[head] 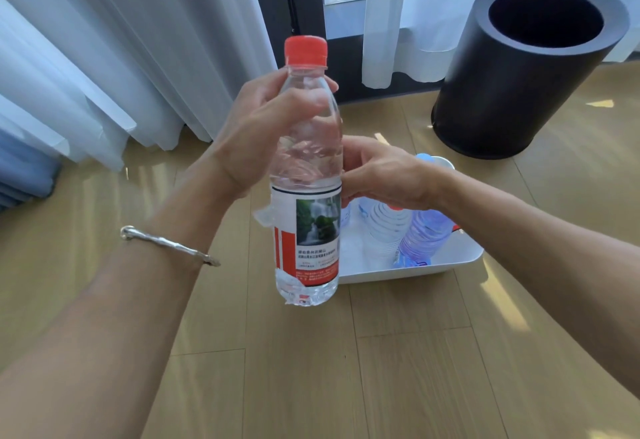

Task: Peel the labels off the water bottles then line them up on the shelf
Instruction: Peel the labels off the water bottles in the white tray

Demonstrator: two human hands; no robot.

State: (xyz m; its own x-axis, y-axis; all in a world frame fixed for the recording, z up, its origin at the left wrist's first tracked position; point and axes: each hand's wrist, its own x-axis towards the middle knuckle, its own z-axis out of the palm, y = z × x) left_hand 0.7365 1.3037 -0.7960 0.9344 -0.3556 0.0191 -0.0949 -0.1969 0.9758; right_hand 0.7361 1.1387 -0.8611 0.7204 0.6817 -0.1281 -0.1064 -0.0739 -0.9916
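I hold a clear water bottle (306,161) with a red cap upright in the air. My left hand (263,127) is wrapped around its upper body. Its white and red label (311,234) with a waterfall picture still covers the lower half; the label's left edge is torn and ragged. My right hand (377,172) touches the bottle's right side at the label's top edge, fingers pinched there. Behind it, a white tub (450,265) on the floor holds other bottles, one clear ribbed (384,227) and one bluish (426,234).
A tall black cylindrical bin (519,68) stands open at the back right. White curtains (121,40) hang at the left and in front of a window. The floor (346,369) is light wood planks. A silver bracelet sits on my left wrist.
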